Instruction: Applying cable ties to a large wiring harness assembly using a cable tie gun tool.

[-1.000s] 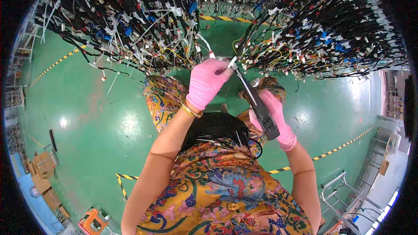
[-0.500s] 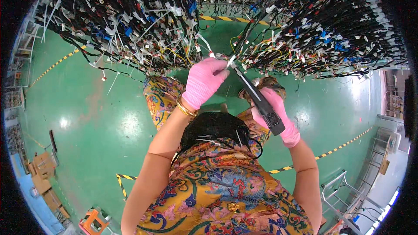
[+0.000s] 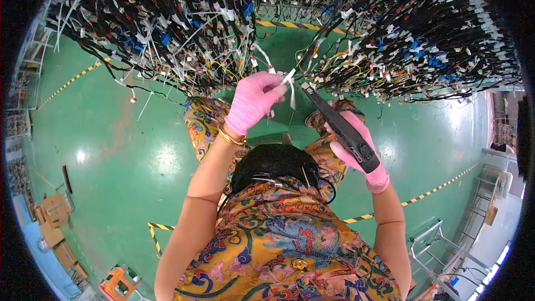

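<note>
Still pinching the white strip (image 3: 292,96) in left hand (image 3: 253,103), now gripping the black tool (image 3: 337,123) in right hand (image 3: 362,129) just clear to the strip's right, so basically detached.

The left hand (image 3: 253,100) conceals part of the white strip (image 3: 292,97) at its fingertips. The palm of the right hand (image 3: 360,125) lies largely hidden behind the black handheld tool (image 3: 341,129). The upper edge crops the wire harnesses (image 3: 161,39), whose many connectors are too small to identify. The lower edge truncates both forearms (image 3: 189,234), the patterned shirt (image 3: 278,251) and the orange stool (image 3: 118,284).
</note>
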Demonstrator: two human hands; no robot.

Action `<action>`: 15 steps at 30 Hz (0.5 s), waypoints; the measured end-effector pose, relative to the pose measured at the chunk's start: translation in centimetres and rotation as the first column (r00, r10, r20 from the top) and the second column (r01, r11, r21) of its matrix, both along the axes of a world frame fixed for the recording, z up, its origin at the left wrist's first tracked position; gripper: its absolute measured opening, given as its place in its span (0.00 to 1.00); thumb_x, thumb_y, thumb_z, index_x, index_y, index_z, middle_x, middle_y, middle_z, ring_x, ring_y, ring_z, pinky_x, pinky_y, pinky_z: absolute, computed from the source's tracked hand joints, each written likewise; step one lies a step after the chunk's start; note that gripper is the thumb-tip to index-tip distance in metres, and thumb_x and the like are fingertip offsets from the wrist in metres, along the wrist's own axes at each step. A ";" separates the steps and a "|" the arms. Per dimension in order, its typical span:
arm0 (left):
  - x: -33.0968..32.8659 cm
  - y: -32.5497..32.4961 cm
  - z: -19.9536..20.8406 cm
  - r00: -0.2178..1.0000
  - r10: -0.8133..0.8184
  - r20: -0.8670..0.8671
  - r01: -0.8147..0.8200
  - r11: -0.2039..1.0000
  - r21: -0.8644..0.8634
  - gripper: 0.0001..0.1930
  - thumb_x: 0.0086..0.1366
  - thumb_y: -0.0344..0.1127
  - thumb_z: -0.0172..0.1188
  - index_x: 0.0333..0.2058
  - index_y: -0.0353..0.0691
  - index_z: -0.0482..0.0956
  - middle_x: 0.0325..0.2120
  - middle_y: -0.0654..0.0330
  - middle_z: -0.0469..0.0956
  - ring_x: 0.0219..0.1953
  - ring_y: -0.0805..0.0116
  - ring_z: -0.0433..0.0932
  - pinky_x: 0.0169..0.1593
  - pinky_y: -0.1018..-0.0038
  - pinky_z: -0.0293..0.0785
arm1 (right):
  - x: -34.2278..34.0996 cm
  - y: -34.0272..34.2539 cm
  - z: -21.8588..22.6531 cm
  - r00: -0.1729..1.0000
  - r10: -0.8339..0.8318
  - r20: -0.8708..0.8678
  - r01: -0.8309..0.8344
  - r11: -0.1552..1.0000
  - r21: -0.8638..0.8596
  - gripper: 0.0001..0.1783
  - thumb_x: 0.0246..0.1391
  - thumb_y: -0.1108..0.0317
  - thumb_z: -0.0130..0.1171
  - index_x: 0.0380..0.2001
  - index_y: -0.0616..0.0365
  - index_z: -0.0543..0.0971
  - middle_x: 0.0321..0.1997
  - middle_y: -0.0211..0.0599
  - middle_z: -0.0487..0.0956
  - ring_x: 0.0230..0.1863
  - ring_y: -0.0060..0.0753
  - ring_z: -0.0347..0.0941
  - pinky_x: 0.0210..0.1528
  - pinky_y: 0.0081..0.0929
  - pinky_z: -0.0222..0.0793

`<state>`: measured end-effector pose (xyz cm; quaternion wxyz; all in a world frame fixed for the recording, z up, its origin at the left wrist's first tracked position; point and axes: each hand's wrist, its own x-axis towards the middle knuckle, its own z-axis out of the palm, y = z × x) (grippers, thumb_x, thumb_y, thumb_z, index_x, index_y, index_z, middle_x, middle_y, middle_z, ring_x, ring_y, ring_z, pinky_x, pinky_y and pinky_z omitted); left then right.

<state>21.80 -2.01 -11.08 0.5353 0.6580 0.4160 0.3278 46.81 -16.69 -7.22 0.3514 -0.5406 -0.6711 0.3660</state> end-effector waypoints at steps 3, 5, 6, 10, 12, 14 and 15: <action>0.2 -0.1 0.2 0.999 -0.014 0.034 0.014 1.000 0.017 0.10 0.62 0.30 0.66 0.42 0.35 0.85 0.28 0.57 0.82 0.28 0.71 0.84 0.33 0.75 0.78 | -0.1 0.3 0.0 0.999 0.044 0.019 -0.045 0.998 0.035 0.24 0.45 0.72 0.66 0.49 0.64 0.76 0.42 0.40 0.75 0.42 0.40 0.74 0.48 0.31 0.69; 0.3 -0.2 0.4 0.999 -0.017 -0.051 0.022 0.995 0.098 0.10 0.61 0.31 0.65 0.41 0.37 0.85 0.27 0.56 0.81 0.28 0.67 0.83 0.33 0.73 0.77 | -0.1 0.5 0.0 0.998 0.041 0.052 -0.044 0.997 0.058 0.26 0.44 0.68 0.69 0.49 0.64 0.75 0.44 0.45 0.75 0.43 0.50 0.74 0.48 0.36 0.71; 0.3 -0.2 0.5 0.995 -0.023 -0.094 0.036 0.990 0.138 0.09 0.60 0.31 0.65 0.40 0.38 0.85 0.27 0.55 0.80 0.28 0.65 0.83 0.33 0.71 0.77 | -0.2 0.6 0.0 0.996 0.044 0.071 -0.049 0.997 0.064 0.28 0.44 0.67 0.71 0.49 0.64 0.75 0.45 0.48 0.75 0.44 0.55 0.74 0.48 0.39 0.71; 0.7 -0.6 0.8 0.982 0.024 -0.185 0.035 0.951 0.308 0.08 0.60 0.32 0.65 0.38 0.41 0.85 0.28 0.53 0.79 0.30 0.54 0.81 0.34 0.64 0.76 | -0.3 0.9 0.4 0.985 0.070 0.159 -0.090 0.988 0.123 0.29 0.42 0.65 0.71 0.48 0.63 0.75 0.46 0.49 0.76 0.46 0.57 0.74 0.49 0.42 0.72; 0.9 -0.8 0.8 0.973 0.074 -0.219 0.038 0.885 0.464 0.07 0.60 0.32 0.65 0.37 0.41 0.85 0.28 0.52 0.79 0.31 0.50 0.80 0.34 0.62 0.76 | -0.2 1.1 0.6 0.962 0.090 0.256 -0.134 0.978 0.162 0.29 0.41 0.64 0.72 0.48 0.62 0.75 0.46 0.49 0.76 0.46 0.57 0.74 0.49 0.42 0.72; 0.9 -0.8 0.8 0.968 0.114 -0.222 0.005 0.880 0.475 0.07 0.60 0.33 0.65 0.38 0.42 0.85 0.29 0.52 0.79 0.31 0.49 0.79 0.35 0.61 0.76 | -0.1 1.0 0.8 0.959 0.068 0.276 -0.124 0.973 0.194 0.29 0.41 0.64 0.72 0.47 0.62 0.75 0.45 0.49 0.76 0.45 0.57 0.74 0.48 0.42 0.72; 0.8 -0.7 0.8 0.967 0.123 -0.223 0.000 0.877 0.481 0.07 0.60 0.33 0.65 0.38 0.42 0.85 0.29 0.52 0.80 0.31 0.49 0.79 0.35 0.61 0.76 | -0.1 1.0 0.8 0.954 0.068 0.291 -0.127 0.973 0.191 0.29 0.40 0.63 0.72 0.47 0.62 0.75 0.45 0.49 0.76 0.45 0.57 0.74 0.48 0.42 0.72</action>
